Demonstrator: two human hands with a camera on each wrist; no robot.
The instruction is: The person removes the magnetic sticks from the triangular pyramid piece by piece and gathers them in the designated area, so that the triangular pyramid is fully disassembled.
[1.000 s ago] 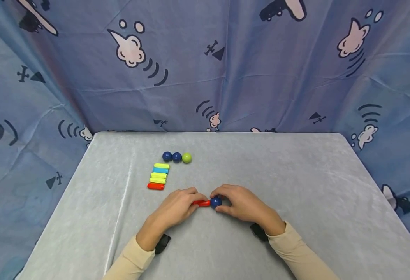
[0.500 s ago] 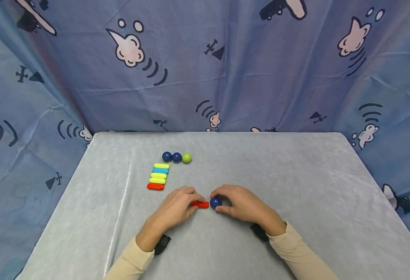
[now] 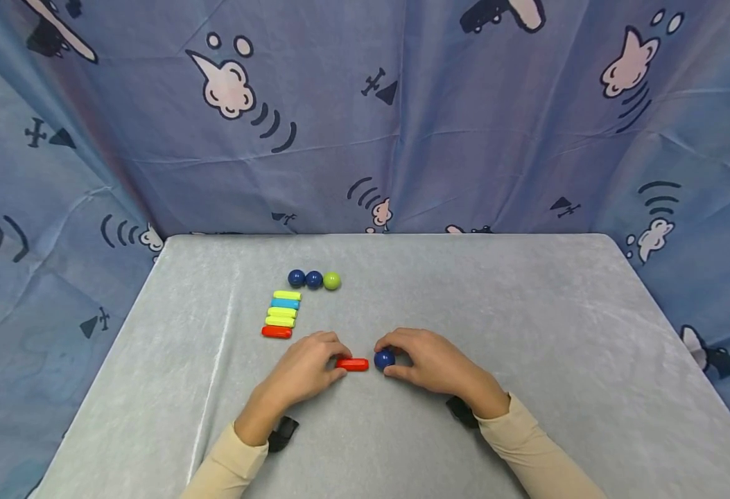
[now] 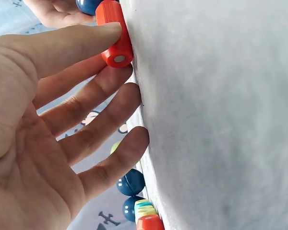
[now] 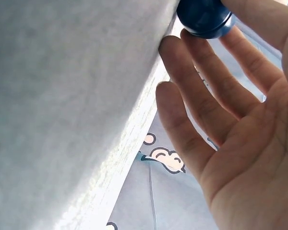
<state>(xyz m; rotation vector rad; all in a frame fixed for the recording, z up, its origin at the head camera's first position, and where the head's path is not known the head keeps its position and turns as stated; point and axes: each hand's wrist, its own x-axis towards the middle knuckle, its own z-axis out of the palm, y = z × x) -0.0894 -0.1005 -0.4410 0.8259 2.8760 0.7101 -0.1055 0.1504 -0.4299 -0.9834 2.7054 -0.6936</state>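
At the table's front middle, my left hand [image 3: 307,367] pinches a short red magnetic rod [image 3: 355,364] near its left end, between thumb and fingers. A grey disc shows in the end of the red rod [image 4: 119,45] in the left wrist view. Just to the right, the thumb and fingers of my right hand [image 3: 435,364] grip a glossy dark blue ball [image 3: 384,359]. A narrow gap separates rod and ball in the head view. The right wrist view shows the blue ball [image 5: 205,17] at its top edge, partly cut off.
Behind the left hand, yellow, blue and red rods [image 3: 281,313] lie stacked side by side. Beyond them sit two dark blue balls [image 3: 305,279] and a green ball [image 3: 331,281] in a row. A patterned curtain [image 3: 365,138] surrounds the grey table [image 3: 496,291].
The red rod touched the blue ball a second ago; my left hand has drawn it leftward, apart from the ball, and more of the rod now shows. The right hand has stayed put.
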